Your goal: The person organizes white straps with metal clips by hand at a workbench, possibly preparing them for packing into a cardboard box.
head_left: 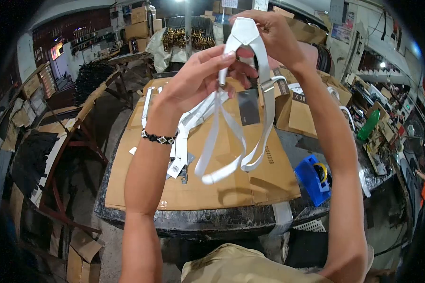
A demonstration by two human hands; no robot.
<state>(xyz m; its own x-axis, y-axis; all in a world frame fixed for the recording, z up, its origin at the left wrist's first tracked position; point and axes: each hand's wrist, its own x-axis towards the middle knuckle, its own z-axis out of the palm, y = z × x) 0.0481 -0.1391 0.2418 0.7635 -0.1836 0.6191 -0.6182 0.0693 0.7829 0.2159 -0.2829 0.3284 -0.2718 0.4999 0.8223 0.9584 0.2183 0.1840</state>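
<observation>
White suspenders (268,111) hang in the air in front of me, with a pointed white patch where the straps join and a metal slide on the right strap. At the top, behind the patch, the fingers of my right hand (274,33) pinch them. My left hand (196,78) grips the left strap just below the patch, its fingers curled and partly hidden by the band. Loops of strap dangle over a cardboard sheet (141,186). More white suspenders (183,141) lie on that sheet, with a white tag (176,167) and a metal clip (184,177).
A dark card (248,107) lies behind the hanging straps. At the table's right are a blue tape dispenser (309,177) and an open cardboard box (300,115) with white straps nearby. A green bottle (369,125) lies farther right. A rack (78,125) stands to the left.
</observation>
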